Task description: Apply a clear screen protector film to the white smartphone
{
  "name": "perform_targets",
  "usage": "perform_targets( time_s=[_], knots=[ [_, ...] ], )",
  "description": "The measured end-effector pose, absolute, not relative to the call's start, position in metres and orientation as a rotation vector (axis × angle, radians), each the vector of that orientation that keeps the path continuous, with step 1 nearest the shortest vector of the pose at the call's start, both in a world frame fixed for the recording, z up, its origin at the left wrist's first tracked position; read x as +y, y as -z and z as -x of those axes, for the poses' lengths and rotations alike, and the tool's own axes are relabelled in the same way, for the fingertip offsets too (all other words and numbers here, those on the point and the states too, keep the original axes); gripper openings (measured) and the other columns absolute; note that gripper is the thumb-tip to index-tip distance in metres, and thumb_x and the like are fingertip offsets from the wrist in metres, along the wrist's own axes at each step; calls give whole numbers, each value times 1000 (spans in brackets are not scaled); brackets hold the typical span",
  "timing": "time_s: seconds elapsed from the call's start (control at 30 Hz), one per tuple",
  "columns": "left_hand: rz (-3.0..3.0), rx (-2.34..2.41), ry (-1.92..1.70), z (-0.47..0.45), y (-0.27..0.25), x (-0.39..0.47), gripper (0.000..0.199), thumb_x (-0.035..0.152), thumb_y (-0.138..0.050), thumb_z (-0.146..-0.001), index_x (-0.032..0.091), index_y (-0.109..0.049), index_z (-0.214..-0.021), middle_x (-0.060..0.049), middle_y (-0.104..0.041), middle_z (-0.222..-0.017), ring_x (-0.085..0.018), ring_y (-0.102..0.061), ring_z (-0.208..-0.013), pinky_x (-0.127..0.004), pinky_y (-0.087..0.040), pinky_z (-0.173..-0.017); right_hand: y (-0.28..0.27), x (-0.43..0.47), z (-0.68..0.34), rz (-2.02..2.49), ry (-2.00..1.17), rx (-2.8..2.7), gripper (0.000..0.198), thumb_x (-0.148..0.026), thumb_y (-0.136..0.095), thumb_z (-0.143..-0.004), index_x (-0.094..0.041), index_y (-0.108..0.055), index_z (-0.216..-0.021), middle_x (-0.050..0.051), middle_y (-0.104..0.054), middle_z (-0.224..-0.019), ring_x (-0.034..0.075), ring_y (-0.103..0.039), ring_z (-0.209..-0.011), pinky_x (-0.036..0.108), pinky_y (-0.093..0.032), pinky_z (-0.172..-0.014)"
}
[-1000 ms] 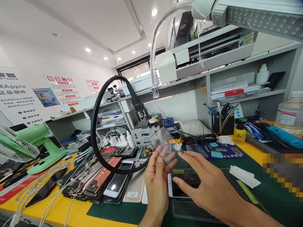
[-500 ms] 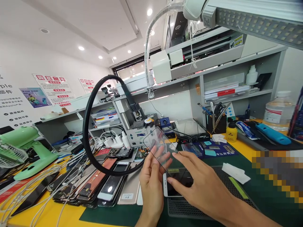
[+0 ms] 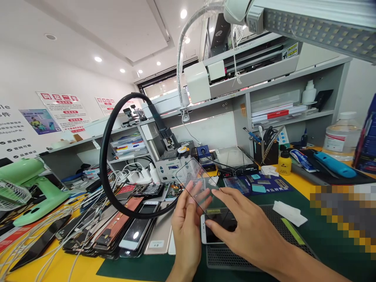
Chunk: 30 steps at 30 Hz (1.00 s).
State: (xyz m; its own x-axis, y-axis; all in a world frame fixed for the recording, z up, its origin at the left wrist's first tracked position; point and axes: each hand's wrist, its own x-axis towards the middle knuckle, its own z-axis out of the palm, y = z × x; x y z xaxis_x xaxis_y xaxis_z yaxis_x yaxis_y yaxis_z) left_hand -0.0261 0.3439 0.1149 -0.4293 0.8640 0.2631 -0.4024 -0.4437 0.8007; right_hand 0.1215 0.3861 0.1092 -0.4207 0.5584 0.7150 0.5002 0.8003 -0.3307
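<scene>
A clear screen protector (image 3: 191,172) with a thin black border is held tilted above a white-framed phone (image 3: 203,229). My left hand (image 3: 188,219) holds its lower left edge, with the fingers behind the glass and showing through it. Thumb and forefinger of my right hand (image 3: 246,223) span the protector's near end, at its opposite edges. The phone lies face up, its dark screen partly hidden by my right hand, on a black perforated pad (image 3: 223,258).
Stacked phones and phone parts (image 3: 138,227) lie left of my hands. A thick black hose (image 3: 104,156) loops close by on that side. White folded wipes (image 3: 290,213) and a yellow-green strip (image 3: 293,232) lie to the right. A yellow bottle (image 3: 284,162) stands behind them.
The view has shifted slightly. My hands, the screen protector and the phone keep almost the same positions relative to each other.
</scene>
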Motion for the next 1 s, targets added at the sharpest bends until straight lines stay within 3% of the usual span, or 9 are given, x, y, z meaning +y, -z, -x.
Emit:
perform_targets(
  time_s=[1.0],
  knots=[
    [-751, 789, -1940, 25, -117, 344, 40, 30, -68, -93, 22, -68, -131, -14, -63, -146, -34, -65, -128, -52, -48, -114, -108, 387, -119, 800, -129, -2104, 52, -37, -64, -93, -17, -57, -140, 19, -62, -132, 34, -68, -115, 50, -64, -88]
  ],
)
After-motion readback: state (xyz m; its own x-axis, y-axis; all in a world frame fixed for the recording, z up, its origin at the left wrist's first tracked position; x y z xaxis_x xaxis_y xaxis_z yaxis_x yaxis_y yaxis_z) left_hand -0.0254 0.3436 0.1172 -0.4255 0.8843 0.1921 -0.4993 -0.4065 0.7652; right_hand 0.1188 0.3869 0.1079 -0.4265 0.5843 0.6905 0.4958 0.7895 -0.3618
